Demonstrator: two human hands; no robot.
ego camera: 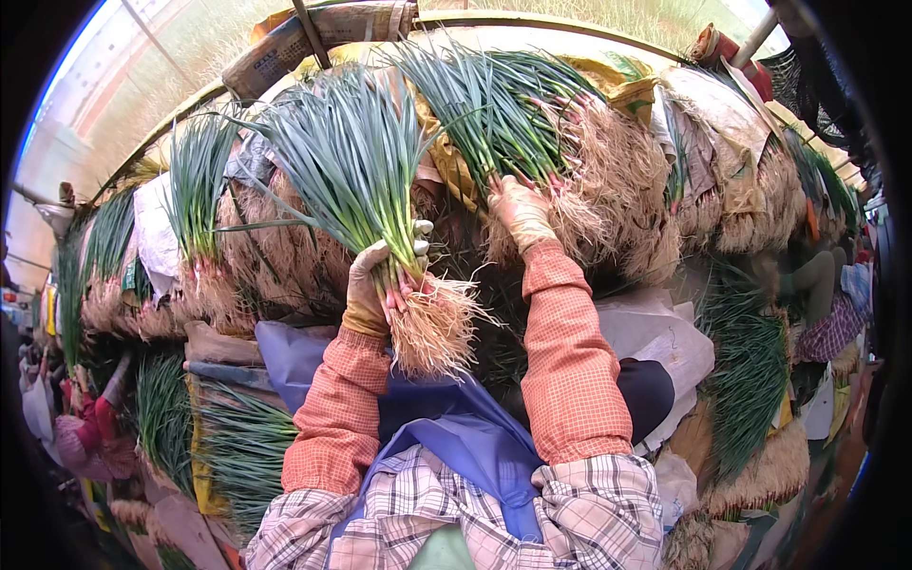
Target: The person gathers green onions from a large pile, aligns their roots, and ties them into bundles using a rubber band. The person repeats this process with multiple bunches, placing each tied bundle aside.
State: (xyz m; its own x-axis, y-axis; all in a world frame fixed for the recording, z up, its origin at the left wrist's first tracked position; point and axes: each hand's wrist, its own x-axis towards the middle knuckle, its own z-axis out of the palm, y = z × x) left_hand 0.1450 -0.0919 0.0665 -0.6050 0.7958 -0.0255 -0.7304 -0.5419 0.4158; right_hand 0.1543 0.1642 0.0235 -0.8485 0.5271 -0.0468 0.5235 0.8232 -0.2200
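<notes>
My left hand [370, 285], in a worn glove, is closed around the lower stalks of a bunch of green onions [356, 164]. Its long leaves fan upward and its pale roots hang down over the blue apron [456, 442]. My right hand [521, 206], also gloved, reaches to the pile of green onions [520, 107] ahead. Its fingers are at the stalk bases near the left side of that pile; whether they grip any stalks cannot be told. Thick tan roots [613, 171] lie just right of it.
More green onions stand in a row at left [196, 192]. Sacks [627, 82] lie among the piles. Further heaps sit low at left [242, 442] and right [744, 370]. A plastic sheet [655, 342] is beside my knee. A co-worker in red [96, 434] is at far left, another person [830, 320] at far right.
</notes>
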